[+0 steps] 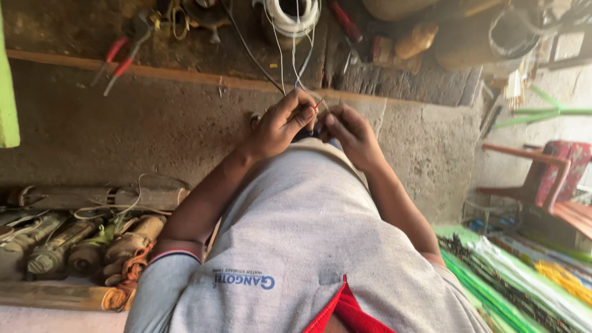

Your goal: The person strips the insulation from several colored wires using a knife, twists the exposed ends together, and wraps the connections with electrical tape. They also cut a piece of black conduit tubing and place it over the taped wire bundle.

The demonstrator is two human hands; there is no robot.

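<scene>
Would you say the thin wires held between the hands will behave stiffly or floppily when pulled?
Probably floppy: the thin wires curve loosely from the white coil to the left hand and right hand. Likely light and easily kinked, being so thin.

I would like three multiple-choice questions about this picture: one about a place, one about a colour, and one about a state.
1. Where do the red-handled pliers lie?
A. on the ledge at upper left
B. on the red chair
C. on the person's lap

2. What colour is the coil of thin wire at the top?
A. green
B. white
C. black

3. What are the left hand and right hand doing?
A. resting flat on the ledge
B. hanging at the sides
C. pinching thin wire strands between the fingertips

Answers:
1. A, the pliers rest on the dusty ledge, left of both hands.
2. B, the coil is pale white.
3. C, both hands meet at the strands, fingers closed on them.
</scene>
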